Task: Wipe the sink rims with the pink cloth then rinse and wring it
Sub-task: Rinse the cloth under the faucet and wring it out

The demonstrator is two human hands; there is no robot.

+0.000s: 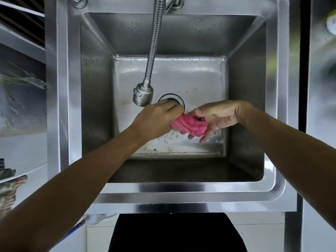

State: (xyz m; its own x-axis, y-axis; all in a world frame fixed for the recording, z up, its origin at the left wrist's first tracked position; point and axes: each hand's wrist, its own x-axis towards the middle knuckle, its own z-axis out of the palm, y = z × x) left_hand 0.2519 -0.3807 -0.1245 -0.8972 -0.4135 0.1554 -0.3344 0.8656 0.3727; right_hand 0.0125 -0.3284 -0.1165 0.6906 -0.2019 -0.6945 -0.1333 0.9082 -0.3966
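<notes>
Mid-frame over the sink (pixel 181 190) basin, the left hand (pixel 156 120) clenches one end of the bunched pink cloth (pixel 189 125); the right hand (pixel 218 118) cradles the other, fingers loosely spread, walls well clear.

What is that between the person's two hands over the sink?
The bunched pink cloth. In the head view the left hand grips one end; the right hand holds the other.

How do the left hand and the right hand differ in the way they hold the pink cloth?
The left hand grips one end of the pink cloth with curled fingers; the right hand cradles the other end with straighter, spread fingers. Both hold it over the sink.
</notes>
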